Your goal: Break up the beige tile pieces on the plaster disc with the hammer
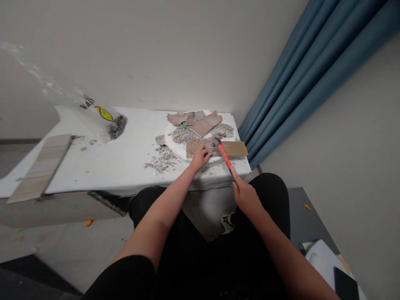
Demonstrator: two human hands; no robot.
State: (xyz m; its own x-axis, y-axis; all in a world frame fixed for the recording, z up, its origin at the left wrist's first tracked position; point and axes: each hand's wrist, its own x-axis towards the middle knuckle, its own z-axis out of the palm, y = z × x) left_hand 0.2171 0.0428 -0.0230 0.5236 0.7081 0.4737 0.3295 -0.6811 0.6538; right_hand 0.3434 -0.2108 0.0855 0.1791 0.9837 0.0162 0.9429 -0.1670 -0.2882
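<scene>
My right hand (246, 195) is closed round the black grip of a hammer (223, 155) with an orange shaft; its metal head rests on a brown tile piece (235, 148). My left hand (200, 157) is curled on another broken tile fragment (193, 146) just left of the hammer head, holding it down. Both pieces lie on a round white board (175, 149) covered with grey rubble and larger tile shards (204, 123). The board sits at the right end of a low white table (121, 158).
Small tile chips (161, 160) are scattered left of the board. A clear plastic bag (104, 118) with a yellow mark lies at the table's back left, and a beige plank (43, 164) leans over the left edge. Blue curtains (300, 83) hang at right. My knees sit below the table.
</scene>
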